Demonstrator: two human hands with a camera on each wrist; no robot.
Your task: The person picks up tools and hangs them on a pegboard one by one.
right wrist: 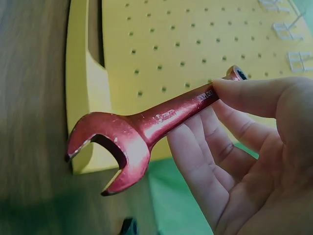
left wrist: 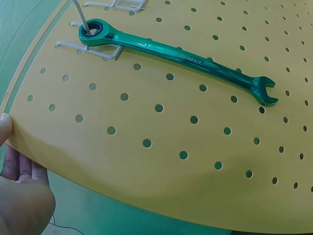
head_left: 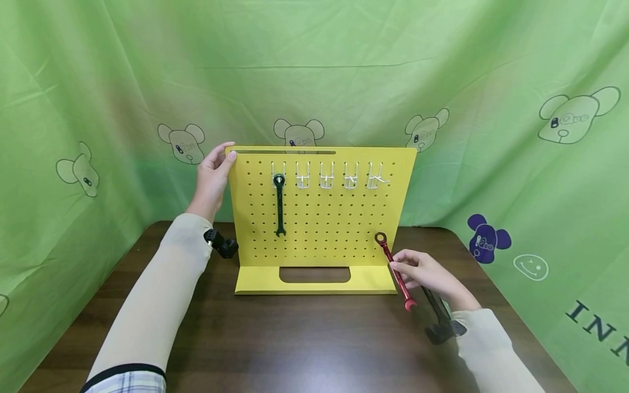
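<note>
My left hand grips the upper left corner of a yellow pegboard, thumb on the front and fingers behind the edge. Near that hand, a green ratcheting combination wrench hangs by its ring end from the leftmost white hook, its open end down. With thumb and fingers my right hand pinches a red ratcheting combination wrench by the shaft. The red wrench tilts in front of the board's lower right corner, ring end up and open end toward me.
Several white wire hooks stand in a row along the upper board, to the right of the green wrench. The board's yellow base rests on a dark wooden table. Green printed cloth surrounds the table at the back and sides.
</note>
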